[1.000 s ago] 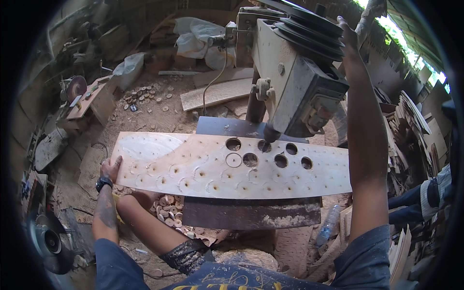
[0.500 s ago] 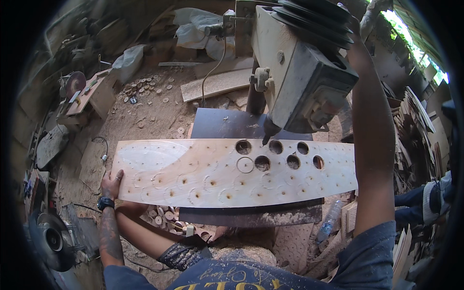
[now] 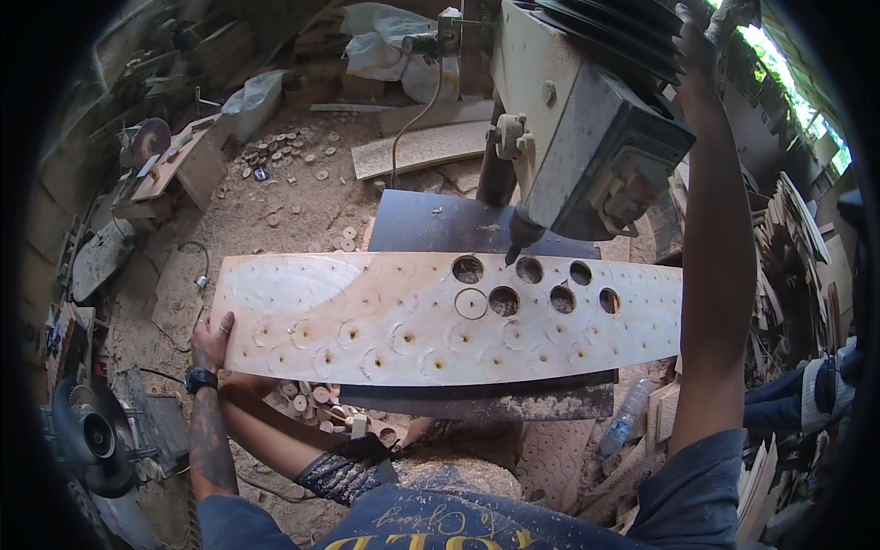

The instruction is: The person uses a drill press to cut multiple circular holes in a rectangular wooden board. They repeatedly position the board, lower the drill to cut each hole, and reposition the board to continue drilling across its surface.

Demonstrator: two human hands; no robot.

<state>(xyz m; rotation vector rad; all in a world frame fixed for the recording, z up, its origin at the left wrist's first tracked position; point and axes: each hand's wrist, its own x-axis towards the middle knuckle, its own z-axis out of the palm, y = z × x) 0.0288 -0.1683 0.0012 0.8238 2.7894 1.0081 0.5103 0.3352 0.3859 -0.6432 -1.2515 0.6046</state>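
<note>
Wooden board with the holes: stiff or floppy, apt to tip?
Probably stiff: the wooden board shows no obvious sag past the dark drill-press table. Might tip leftward if the left hand let go: that end overhangs far.

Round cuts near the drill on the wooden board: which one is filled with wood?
The leftmost circle in the lower row: pale wood fills it inside a ring groove, while the six holes are dark and open.

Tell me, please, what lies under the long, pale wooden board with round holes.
A dark, flat worktable extends past both long edges of the board, with pale sawdust on its near part. The worktable's middle, mostly covered by the board, cannot be made out.
</note>
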